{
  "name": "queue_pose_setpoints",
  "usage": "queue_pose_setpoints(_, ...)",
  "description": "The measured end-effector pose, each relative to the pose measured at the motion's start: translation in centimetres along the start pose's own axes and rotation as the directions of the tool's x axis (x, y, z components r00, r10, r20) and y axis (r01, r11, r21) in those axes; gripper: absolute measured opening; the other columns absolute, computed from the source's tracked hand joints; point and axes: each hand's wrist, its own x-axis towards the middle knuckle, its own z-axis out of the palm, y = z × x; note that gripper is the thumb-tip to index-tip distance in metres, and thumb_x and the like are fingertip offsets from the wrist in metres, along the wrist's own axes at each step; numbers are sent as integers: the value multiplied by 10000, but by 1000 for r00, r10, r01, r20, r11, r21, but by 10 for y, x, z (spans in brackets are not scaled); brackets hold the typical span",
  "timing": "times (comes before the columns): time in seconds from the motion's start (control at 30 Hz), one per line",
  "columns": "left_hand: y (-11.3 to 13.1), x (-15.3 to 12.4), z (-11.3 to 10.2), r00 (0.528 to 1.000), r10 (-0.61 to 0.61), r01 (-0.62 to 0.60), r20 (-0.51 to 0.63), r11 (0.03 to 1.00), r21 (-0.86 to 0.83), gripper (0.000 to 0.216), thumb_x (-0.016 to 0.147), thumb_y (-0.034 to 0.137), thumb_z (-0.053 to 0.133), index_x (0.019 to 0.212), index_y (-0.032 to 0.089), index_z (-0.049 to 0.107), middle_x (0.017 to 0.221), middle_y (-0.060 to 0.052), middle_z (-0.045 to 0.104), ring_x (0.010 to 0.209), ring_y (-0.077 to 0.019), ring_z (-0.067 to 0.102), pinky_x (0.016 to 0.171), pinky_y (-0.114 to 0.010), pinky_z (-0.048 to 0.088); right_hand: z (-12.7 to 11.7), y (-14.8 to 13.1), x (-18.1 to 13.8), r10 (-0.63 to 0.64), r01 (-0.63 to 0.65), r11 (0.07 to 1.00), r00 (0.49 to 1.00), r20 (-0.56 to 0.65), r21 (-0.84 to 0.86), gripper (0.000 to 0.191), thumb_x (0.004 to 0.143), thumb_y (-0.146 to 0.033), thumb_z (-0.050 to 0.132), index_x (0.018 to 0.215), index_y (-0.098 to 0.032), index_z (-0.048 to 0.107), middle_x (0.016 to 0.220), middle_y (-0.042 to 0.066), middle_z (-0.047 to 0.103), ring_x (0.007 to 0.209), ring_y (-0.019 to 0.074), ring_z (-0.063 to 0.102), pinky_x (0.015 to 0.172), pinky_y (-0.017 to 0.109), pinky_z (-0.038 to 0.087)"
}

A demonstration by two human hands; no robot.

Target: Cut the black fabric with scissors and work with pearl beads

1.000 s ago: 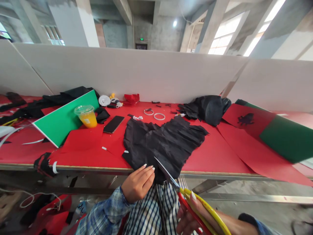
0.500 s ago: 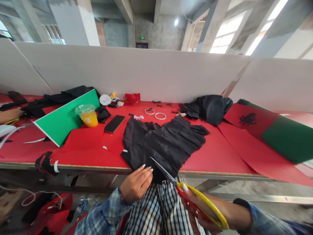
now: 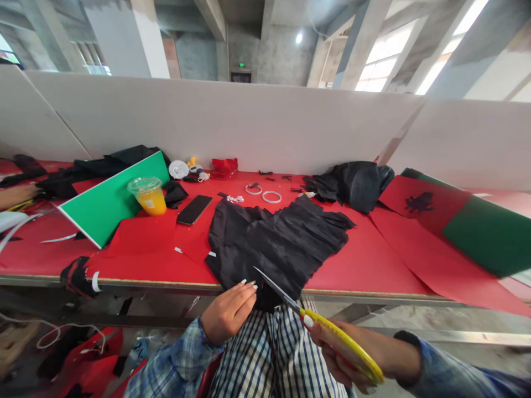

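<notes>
A piece of black fabric [image 3: 286, 237] with jagged edges lies on the red table and hangs over its front edge. At that hanging edge, my left hand [image 3: 232, 309] is closed with the fabric under its fingertips. My right hand [image 3: 344, 354] grips scissors [image 3: 344, 337] with yellow and red handles. Their upper blade rests over the cloth, its tip a little above my left fingertips. The lower blade is mostly hidden by the cloth.
A cup of orange drink [image 3: 150, 199] stands beside a leaning green board [image 3: 116, 193]. A phone [image 3: 194, 210] and two pale rings [image 3: 271, 197] lie behind the cloth. More black fabric [image 3: 357, 182] is heaped at the back right, near red sheets [image 3: 410, 249].
The scissor handles have come closer together as my right hand squeezes them. My left hand has shifted very slightly left, and the fabric lies almost the same.
</notes>
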Motion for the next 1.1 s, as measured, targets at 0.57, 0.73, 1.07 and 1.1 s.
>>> queue_pose_setpoints(0.57,-22,-10,-2,990,-99,121,101,963,-239,284,901,51,388,1092,121,586,1115,-146,675,1116,-186,601,965,-318,501,-73,-39,-7,-69,71,994,997,30,-82,433,818,-544,304,675,-169,467,355,-110,414,257,-3,274,290,69,166)
queue_pose_setpoints(0.73,-26,-8,-6,989,-103,127,107,959,-252,283,894,28,356,1044,120,577,1068,-132,691,1067,-170,629,935,-302,522,-78,-45,-5,35,-32,998,997,66,-46,499,769,-638,358,626,-176,482,320,-87,433,231,5,201,256,90,126)
queue_pose_setpoints(1.07,-31,-9,-17,986,-157,163,47,975,-154,298,864,13,408,1044,153,601,963,-76,684,981,-161,624,891,-340,528,-85,-52,-4,58,-49,997,989,137,-67,535,656,-685,570,597,-155,537,386,-40,503,264,23,342,251,94,214)
queue_pose_setpoints(1.1,-31,-10,-19,984,-175,176,23,977,-118,276,863,25,441,1033,158,612,918,-67,680,938,-164,623,869,-349,525,-84,-53,-4,61,-58,998,992,108,-35,551,606,-686,613,591,-140,546,383,-30,510,266,27,358,254,98,230)
